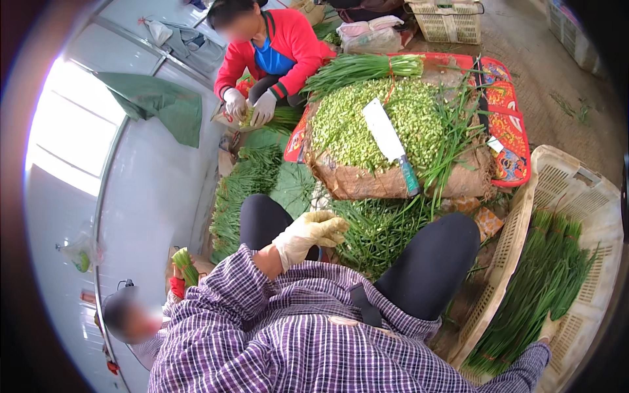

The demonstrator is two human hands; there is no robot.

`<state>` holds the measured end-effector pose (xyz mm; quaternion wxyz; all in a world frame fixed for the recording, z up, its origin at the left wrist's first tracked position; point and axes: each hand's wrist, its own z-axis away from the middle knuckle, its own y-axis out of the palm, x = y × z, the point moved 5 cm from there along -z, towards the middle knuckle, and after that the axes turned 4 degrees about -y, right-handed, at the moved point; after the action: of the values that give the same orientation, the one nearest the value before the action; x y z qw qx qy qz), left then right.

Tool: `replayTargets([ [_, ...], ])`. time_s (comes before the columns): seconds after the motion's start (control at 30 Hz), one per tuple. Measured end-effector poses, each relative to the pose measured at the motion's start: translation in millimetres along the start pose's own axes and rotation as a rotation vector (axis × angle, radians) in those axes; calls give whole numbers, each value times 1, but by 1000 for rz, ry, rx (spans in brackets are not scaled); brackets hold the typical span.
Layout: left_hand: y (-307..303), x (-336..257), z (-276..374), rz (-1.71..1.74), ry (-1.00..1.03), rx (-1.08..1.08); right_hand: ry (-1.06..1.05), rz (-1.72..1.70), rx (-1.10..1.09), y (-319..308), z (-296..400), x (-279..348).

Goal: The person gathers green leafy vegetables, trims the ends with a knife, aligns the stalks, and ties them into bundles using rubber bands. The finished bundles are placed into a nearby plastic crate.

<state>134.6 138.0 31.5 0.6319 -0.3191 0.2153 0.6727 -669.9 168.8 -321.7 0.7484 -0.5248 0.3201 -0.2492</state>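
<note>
My left hand (312,236), in a pale rubber glove, is raised over my lap with its fingers slightly bent and nothing in it. My right hand (549,326), gloved too, reaches into a cream plastic crate (521,216) at the right and touches the bundled green stalks, likely garlic chives (540,275); whether its fingers grip them is hidden. Before me, a cleaver with a green handle (388,137) lies on a heap of chopped stem ends (339,127) on a sacking-covered surface (393,184). A tied bundle of chives (368,69) lies behind the heap.
Loose green stalks (378,236) lie between my knees, and rows of bundles (245,191) stand at the left. A co-worker in a red jacket (300,39) handles stalks at the upper left. Another person (130,319) holds a bundle (184,267) at the lower left. A further crate (447,24) stands behind.
</note>
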Motion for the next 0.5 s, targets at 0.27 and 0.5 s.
replayTargets([
  [0.27, 3, -10, -2, -52, 63, 80, 201, -179, -40, -51, 6, 5],
  [0.5, -23, -21, -14, 5, 66, 107, -374, -797, -615, -167, 79, 115],
])
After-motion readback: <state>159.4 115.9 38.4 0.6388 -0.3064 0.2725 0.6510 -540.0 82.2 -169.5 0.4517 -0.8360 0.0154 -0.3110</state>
